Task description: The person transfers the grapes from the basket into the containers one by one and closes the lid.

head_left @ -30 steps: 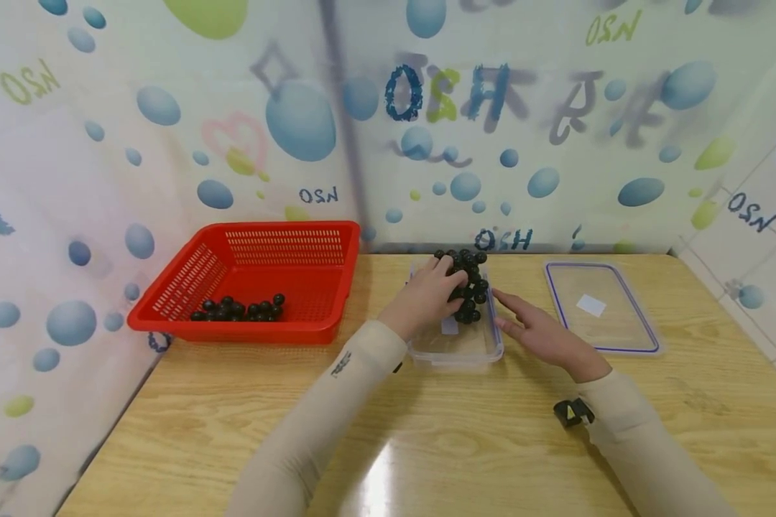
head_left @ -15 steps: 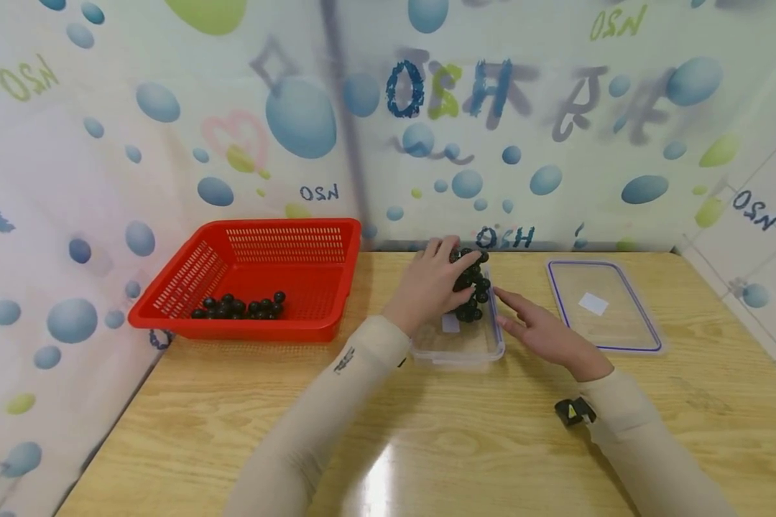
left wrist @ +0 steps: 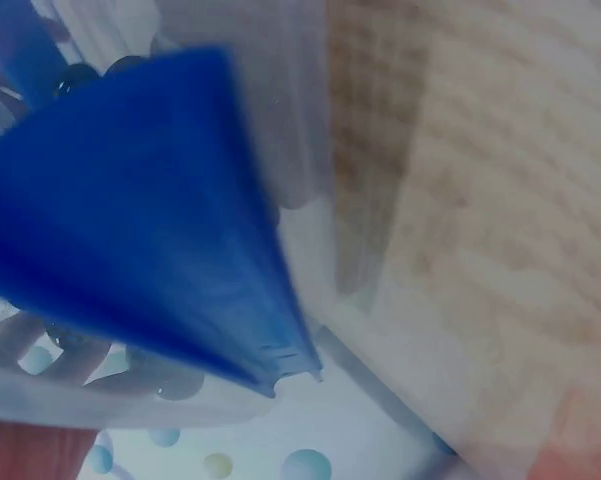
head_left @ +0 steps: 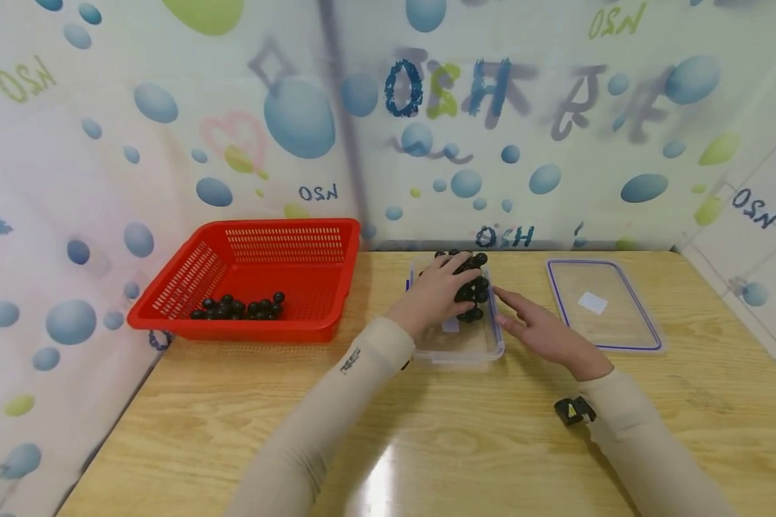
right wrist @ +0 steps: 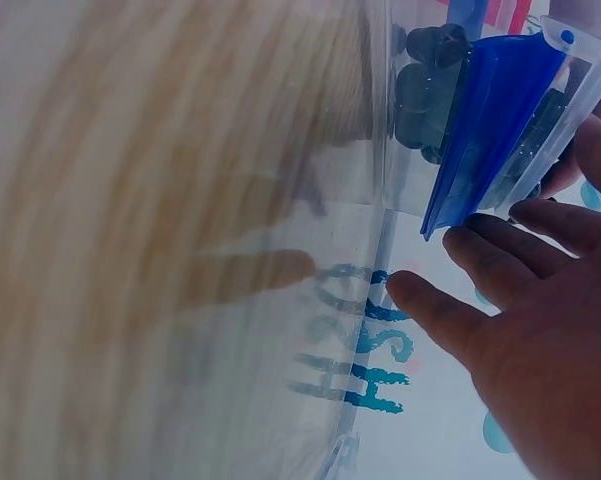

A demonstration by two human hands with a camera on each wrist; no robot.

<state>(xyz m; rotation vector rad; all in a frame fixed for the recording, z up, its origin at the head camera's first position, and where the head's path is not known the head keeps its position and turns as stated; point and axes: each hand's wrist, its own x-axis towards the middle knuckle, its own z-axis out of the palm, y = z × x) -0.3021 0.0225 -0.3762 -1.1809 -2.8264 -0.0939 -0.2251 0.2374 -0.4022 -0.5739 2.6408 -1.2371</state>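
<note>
A bunch of dark grapes [head_left: 481, 293] lies in a clear plastic box [head_left: 459, 356] at the middle of the table. My left hand [head_left: 427, 296] rests over the bunch, fingers spread across its top and thumb at its near side. Along the box's right wall, my right hand [head_left: 546, 336] holds its fingers straight, fingertips right at the side. In the right wrist view those fingertips are by a hanging blue latch [right wrist: 495, 125], and grapes show through the wall. Another blue latch [left wrist: 150, 210] fills much of the left wrist view and hides most of the left hand there.
A red slotted basket [head_left: 233, 330] stands at the left with more dark grapes [head_left: 226, 309] inside. To the right of the box lies its clear lid [head_left: 614, 327] with a blue seal and a white label. A patterned wall covering [head_left: 388, 194] rises behind the wooden table [head_left: 453, 445].
My left hand has gone from gripping the bunch's left side to back beside it, then right across its top. The bunch stays in the box. The right hand keeps its place.
</note>
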